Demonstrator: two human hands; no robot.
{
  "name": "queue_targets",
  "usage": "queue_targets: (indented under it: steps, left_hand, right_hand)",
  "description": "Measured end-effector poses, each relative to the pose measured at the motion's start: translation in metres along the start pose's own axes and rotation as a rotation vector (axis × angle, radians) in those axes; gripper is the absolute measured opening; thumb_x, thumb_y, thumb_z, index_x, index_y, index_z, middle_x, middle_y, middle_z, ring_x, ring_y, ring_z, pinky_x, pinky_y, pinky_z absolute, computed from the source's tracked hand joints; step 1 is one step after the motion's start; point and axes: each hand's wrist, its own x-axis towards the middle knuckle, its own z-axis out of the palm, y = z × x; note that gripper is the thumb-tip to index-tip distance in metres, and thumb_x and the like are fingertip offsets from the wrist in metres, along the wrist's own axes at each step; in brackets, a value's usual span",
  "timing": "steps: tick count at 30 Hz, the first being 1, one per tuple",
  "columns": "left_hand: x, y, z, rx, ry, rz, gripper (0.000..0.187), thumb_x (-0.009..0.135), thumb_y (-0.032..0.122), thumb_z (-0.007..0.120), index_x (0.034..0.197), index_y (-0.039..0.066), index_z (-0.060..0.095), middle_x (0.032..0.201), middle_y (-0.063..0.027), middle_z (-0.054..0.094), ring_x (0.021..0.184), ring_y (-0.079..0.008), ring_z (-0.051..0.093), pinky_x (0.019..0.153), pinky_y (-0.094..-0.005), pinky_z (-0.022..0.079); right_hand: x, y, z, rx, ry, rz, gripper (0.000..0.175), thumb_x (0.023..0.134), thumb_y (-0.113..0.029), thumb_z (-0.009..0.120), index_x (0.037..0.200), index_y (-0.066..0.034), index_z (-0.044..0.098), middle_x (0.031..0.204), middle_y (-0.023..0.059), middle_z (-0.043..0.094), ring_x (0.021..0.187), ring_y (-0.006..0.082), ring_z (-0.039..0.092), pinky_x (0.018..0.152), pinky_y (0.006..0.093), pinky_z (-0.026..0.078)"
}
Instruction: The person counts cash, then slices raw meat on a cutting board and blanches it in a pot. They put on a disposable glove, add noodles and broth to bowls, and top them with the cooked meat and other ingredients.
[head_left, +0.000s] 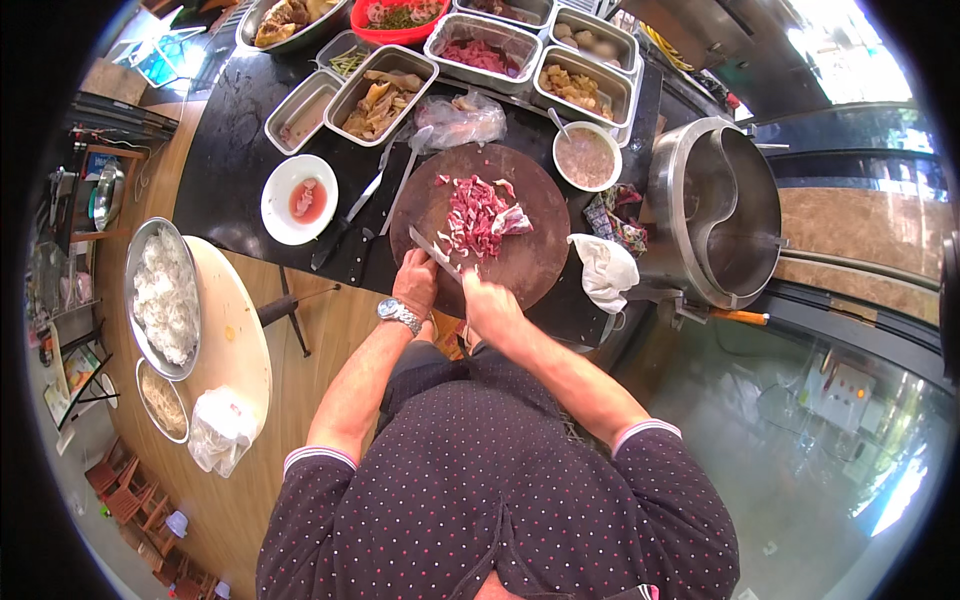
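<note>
My right hand (491, 301) grips a knife, its handle hidden in my fist. The narrow steel blade (433, 252) slants up and left over the near edge of a round brown chopping board (536, 266). Beside the blade, my left hand (415, 285) rests at the board's near-left edge, fingers bent, with a metal watch on the wrist. Whether anything lies under those fingertips is hidden. A pile of sliced raw red meat (476, 217) with white fat covers the board's middle. One larger fatty piece (513, 220) lies at the pile's right side.
Left of the board lie another knife (364, 196) and a white bowl (319, 169) with reddish liquid. Steel trays of food (382, 94) line the back. At right are a bowl with a spoon (587, 156), a white cloth (604, 274) and a large divided steel pot (712, 214).
</note>
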Motion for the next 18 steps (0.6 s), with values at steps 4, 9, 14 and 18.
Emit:
queue_targets:
  steps: [4, 9, 14, 18]
  left_hand:
    - [0.000, -0.003, 0.001, 0.053, -0.054, -0.009, 0.019, 0.083, 0.002, 0.057, 0.099, 0.001, 0.068, 0.100, -0.0141, 0.061, 0.105, -0.0337, 0.060, 0.088, -0.0394, 0.054]
    - [0.001, -0.003, 0.003, 0.060, -0.038, 0.011, 0.020, 0.083, 0.004, 0.056, 0.100, 0.002, 0.068, 0.102, -0.0147, 0.061, 0.107, -0.0341, 0.059, 0.091, -0.0399, 0.053]
    - [0.001, -0.007, 0.004, 0.046, -0.040, 0.059, 0.020, 0.084, 0.004, 0.057, 0.100, 0.002, 0.068, 0.102, -0.0138, 0.061, 0.103, -0.0335, 0.059, 0.088, -0.0404, 0.054]
    - [0.000, -0.011, 0.008, 0.042, -0.033, 0.049, 0.020, 0.083, 0.003, 0.058, 0.100, 0.001, 0.067, 0.101, -0.0142, 0.061, 0.104, -0.0340, 0.059, 0.087, -0.0404, 0.054]
  right_hand:
    - [-0.031, -0.001, -0.006, -0.053, -0.205, 0.193, 0.015, 0.092, -0.004, 0.052, 0.104, 0.0038, 0.049, 0.082, 0.0296, 0.069, 0.080, 0.0466, 0.070, 0.070, 0.0559, 0.055]
    - [0.014, -0.012, 0.014, 0.027, -0.046, 0.087, 0.014, 0.089, -0.001, 0.050, 0.102, 0.0041, 0.047, 0.077, 0.0306, 0.067, 0.078, 0.0475, 0.070, 0.068, 0.0560, 0.056]
    - [-0.021, -0.008, 0.000, 0.045, -0.123, 0.137, 0.014, 0.090, -0.001, 0.051, 0.101, 0.0041, 0.046, 0.078, 0.0314, 0.067, 0.078, 0.0478, 0.070, 0.069, 0.0558, 0.056]
    - [-0.019, -0.010, 0.005, 0.039, -0.120, 0.159, 0.017, 0.090, -0.003, 0.053, 0.103, 0.0056, 0.045, 0.080, 0.0318, 0.068, 0.079, 0.0483, 0.070, 0.071, 0.0558, 0.056]
